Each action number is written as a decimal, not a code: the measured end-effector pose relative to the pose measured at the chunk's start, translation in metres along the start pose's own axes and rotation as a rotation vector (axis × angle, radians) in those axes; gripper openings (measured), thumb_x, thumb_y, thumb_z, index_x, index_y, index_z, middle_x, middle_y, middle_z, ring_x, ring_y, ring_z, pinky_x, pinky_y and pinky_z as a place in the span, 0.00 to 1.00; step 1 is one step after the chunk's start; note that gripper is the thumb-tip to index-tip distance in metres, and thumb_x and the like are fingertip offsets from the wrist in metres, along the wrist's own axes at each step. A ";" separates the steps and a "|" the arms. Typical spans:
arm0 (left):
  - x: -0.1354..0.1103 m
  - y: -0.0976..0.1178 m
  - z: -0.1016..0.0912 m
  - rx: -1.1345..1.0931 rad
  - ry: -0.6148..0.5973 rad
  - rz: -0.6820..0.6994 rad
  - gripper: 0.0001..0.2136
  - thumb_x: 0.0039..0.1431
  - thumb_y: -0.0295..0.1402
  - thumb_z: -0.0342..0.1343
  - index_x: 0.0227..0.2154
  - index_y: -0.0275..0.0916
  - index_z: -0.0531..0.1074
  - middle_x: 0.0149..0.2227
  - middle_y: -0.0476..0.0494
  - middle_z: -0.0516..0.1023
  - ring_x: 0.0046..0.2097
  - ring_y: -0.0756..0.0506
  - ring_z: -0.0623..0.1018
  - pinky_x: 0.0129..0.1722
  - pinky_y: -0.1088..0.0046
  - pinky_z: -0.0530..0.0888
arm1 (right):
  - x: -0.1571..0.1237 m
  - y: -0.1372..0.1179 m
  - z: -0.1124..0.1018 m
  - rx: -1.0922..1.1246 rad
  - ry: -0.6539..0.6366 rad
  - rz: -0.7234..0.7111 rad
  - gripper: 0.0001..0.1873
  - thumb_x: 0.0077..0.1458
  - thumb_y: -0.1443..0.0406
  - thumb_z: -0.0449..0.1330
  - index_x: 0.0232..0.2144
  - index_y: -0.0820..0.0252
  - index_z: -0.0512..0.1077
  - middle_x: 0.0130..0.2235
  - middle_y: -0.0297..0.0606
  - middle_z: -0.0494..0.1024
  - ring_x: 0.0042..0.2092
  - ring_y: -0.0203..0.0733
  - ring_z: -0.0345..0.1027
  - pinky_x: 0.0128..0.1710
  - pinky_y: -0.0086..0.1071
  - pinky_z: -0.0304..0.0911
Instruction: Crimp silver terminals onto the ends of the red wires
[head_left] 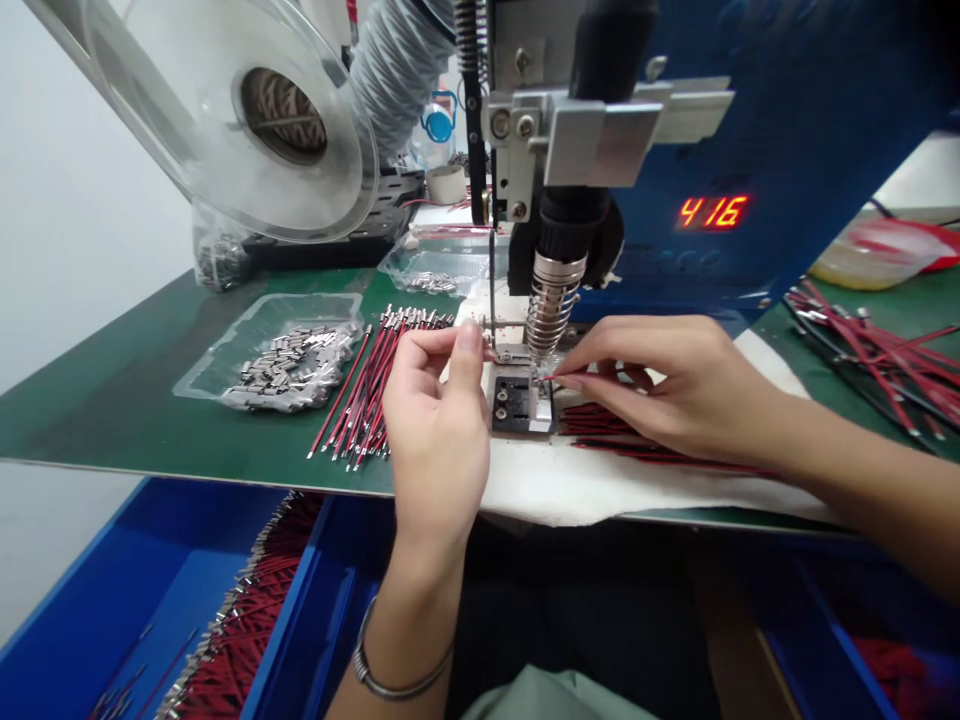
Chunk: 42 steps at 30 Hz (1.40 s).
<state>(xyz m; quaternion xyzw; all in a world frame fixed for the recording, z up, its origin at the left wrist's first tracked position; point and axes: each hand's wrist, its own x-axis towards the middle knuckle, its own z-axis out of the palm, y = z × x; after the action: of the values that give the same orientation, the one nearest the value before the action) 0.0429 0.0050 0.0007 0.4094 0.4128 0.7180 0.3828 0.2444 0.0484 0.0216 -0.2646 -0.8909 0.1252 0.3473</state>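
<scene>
My right hand [667, 380] pinches a red wire [553, 377] between thumb and fingers, its end at the small metal die [541, 405] under the spring-wrapped press head [555, 300]. Left of the die, my left hand [439, 430] is closed, thumb against forefinger. Its fingertips are near the machine's metal guide, and what they hold, if anything, is too small to make out. More red and black wires [615, 425] lie on the white cloth [540, 485] beneath my right hand. A bundle of wires with metal ends [367, 390] lies left of my left hand.
A clear plastic tray [199, 375] of small metal parts stands on the green table [135, 370]. Behind it is another tray [397, 262]. The blue machine [675, 270] has a red lit display [712, 212]. Loose wires [877, 360] lie right. A blue drawer [172, 550] below holds finished-looking wire bundles.
</scene>
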 end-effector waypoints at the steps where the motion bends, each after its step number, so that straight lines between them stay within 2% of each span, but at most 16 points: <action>1: 0.001 -0.002 0.001 0.014 -0.002 -0.011 0.17 0.64 0.43 0.74 0.34 0.41 0.71 0.30 0.53 0.73 0.21 0.56 0.62 0.18 0.79 0.61 | 0.000 0.000 0.002 -0.011 -0.006 0.003 0.09 0.72 0.64 0.62 0.40 0.54 0.82 0.38 0.37 0.88 0.35 0.42 0.80 0.36 0.35 0.71; 5: 0.003 -0.008 -0.001 0.120 -0.010 -0.042 0.19 0.66 0.49 0.71 0.35 0.42 0.71 0.31 0.50 0.73 0.27 0.51 0.71 0.24 0.76 0.67 | -0.001 -0.002 0.005 -0.080 -0.038 0.061 0.11 0.73 0.62 0.60 0.40 0.52 0.83 0.40 0.39 0.89 0.39 0.48 0.83 0.39 0.40 0.73; 8: 0.000 -0.011 -0.004 0.153 -0.031 -0.051 0.19 0.65 0.49 0.71 0.35 0.42 0.71 0.31 0.49 0.74 0.30 0.49 0.73 0.26 0.74 0.69 | -0.001 -0.002 0.006 -0.092 -0.046 0.063 0.12 0.74 0.61 0.60 0.40 0.49 0.83 0.39 0.39 0.89 0.39 0.50 0.84 0.38 0.42 0.73; 20: -0.009 -0.013 -0.012 0.120 -0.131 -0.105 0.14 0.70 0.43 0.68 0.36 0.41 0.73 0.32 0.51 0.74 0.25 0.54 0.65 0.25 0.77 0.66 | -0.003 -0.002 0.001 -0.095 -0.117 -0.049 0.12 0.71 0.67 0.58 0.45 0.55 0.83 0.37 0.40 0.87 0.33 0.45 0.78 0.33 0.39 0.68; 25: -0.010 -0.013 -0.012 0.142 -0.131 -0.094 0.14 0.71 0.44 0.68 0.36 0.40 0.73 0.32 0.51 0.74 0.24 0.54 0.64 0.24 0.77 0.65 | -0.003 0.000 -0.003 -0.077 -0.163 -0.062 0.17 0.67 0.72 0.56 0.48 0.54 0.83 0.38 0.40 0.87 0.34 0.45 0.79 0.35 0.38 0.70; 32: -0.010 -0.013 -0.013 0.144 -0.134 -0.085 0.13 0.71 0.43 0.67 0.36 0.41 0.74 0.33 0.51 0.75 0.24 0.54 0.65 0.25 0.77 0.67 | -0.002 0.003 -0.005 -0.069 -0.138 -0.132 0.20 0.69 0.75 0.55 0.51 0.57 0.84 0.44 0.41 0.88 0.41 0.41 0.82 0.39 0.32 0.72; 35: -0.010 -0.012 -0.012 0.158 -0.132 -0.087 0.14 0.70 0.44 0.67 0.36 0.41 0.74 0.33 0.51 0.75 0.24 0.55 0.64 0.24 0.77 0.65 | -0.002 0.003 -0.005 -0.077 -0.137 -0.116 0.21 0.69 0.75 0.55 0.52 0.56 0.84 0.45 0.42 0.88 0.42 0.42 0.82 0.39 0.32 0.72; 38: -0.010 -0.013 -0.012 0.155 -0.134 -0.095 0.14 0.70 0.44 0.68 0.36 0.41 0.74 0.33 0.51 0.75 0.23 0.55 0.63 0.23 0.77 0.64 | -0.002 0.001 -0.005 -0.092 -0.136 -0.090 0.19 0.70 0.73 0.56 0.51 0.56 0.85 0.43 0.42 0.88 0.40 0.43 0.82 0.38 0.33 0.72; 42: -0.010 -0.014 -0.014 0.143 -0.140 -0.103 0.14 0.70 0.44 0.68 0.36 0.41 0.75 0.33 0.51 0.75 0.24 0.55 0.64 0.25 0.78 0.66 | -0.003 -0.002 -0.003 -0.065 -0.102 -0.049 0.16 0.71 0.70 0.57 0.48 0.55 0.85 0.42 0.41 0.88 0.38 0.43 0.82 0.37 0.35 0.73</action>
<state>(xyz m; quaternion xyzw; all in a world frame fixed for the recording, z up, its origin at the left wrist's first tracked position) 0.0372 -0.0029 -0.0189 0.4631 0.4555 0.6359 0.4168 0.2474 0.0449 0.0227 -0.2473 -0.9171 0.1012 0.2957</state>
